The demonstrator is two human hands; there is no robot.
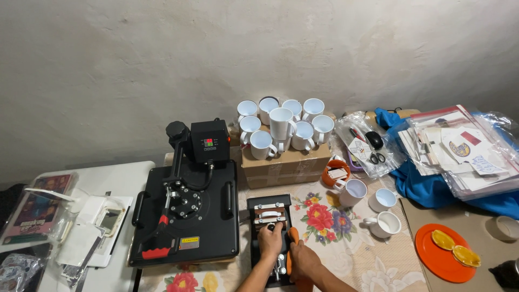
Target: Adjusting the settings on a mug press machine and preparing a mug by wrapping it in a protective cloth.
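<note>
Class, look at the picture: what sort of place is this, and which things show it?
Probably a small home workshop for printing mugs: a black heat press, a cluster of blank white mugs on a cardboard box, and a mug press under both hands.

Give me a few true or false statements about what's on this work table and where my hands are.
1. Both hands, left hand and right hand, rest on the small mug press. True.
2. The white mugs are stacked on the floor. False: they stand on a cardboard box.
3. The orange plate is bare. False: it holds two yellowish pieces.
4. The large black heat press sits left of the hands. True.
</note>
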